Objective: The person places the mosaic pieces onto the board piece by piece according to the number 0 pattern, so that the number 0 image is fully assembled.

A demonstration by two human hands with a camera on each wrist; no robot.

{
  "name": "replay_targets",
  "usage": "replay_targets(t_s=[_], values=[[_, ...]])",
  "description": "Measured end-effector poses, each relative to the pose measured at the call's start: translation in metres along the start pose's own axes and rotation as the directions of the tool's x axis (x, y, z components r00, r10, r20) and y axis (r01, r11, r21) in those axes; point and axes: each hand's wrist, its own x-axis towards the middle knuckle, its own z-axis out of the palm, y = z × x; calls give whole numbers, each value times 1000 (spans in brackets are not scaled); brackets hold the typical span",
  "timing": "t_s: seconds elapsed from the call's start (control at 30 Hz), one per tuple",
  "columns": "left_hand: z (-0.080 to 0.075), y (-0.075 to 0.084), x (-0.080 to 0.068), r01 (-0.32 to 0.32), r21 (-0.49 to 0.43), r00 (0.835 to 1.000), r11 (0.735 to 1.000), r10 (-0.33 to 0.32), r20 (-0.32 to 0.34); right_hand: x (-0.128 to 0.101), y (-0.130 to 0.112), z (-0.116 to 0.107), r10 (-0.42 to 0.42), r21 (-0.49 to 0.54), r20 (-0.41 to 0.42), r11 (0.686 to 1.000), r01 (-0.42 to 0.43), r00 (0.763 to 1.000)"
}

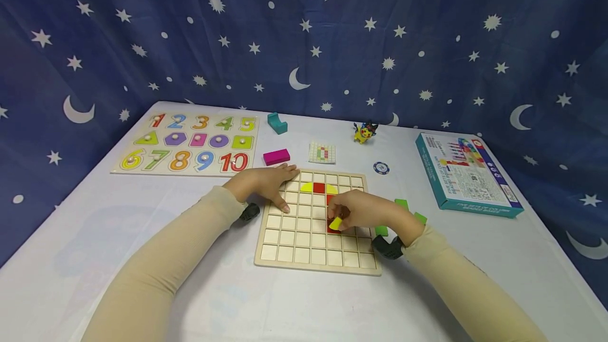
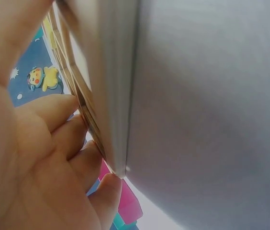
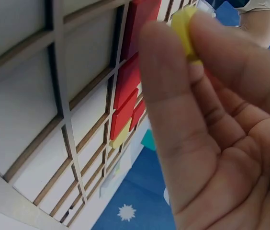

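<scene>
**Yellow piece (image 1: 336,224) in a pinch, right above the red**

From where I stand, the right hand (image 1: 358,208) has the small yellow piece between thumb and forefinger, out at the very tips; the wrist view shows those two pressing it from either side. In the view from the head, it sits at the near, left end of that hand, in front of the lowest red square (image 1: 331,229) showing on the wooden board (image 1: 313,266). I can't tell whether the piece touches that square or hangs just over it.

That, I'd judge, is what the next move turns on: how the piece lies against the grid. Its longer line seems to slant across the cells instead of running along them, so a small turn of the fingers would probably be needed to square it up. Bare cells lie just left of that red square and just below it.

The right hand is plainly the nearer one. The left hand (image 1: 263,182) rests spread on the board's far left edge, thumb reaching over the cells, well apart from the piece. At the top, another red square (image 1: 319,188) sits between two rounded yellow pieces (image 1: 306,187).
</scene>
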Motion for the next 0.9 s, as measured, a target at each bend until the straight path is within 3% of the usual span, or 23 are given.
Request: replay_targets(t_s=[0.4,0.9], values=[[-2,1,-1,18,11,1000,1000,-18,7,2,-3,7,-7,-32,61,999,9,998],[-3,4,-3,16,-7,1000,1000,-16,4,5,-6,16,-32,-77,32,996,34,999]])
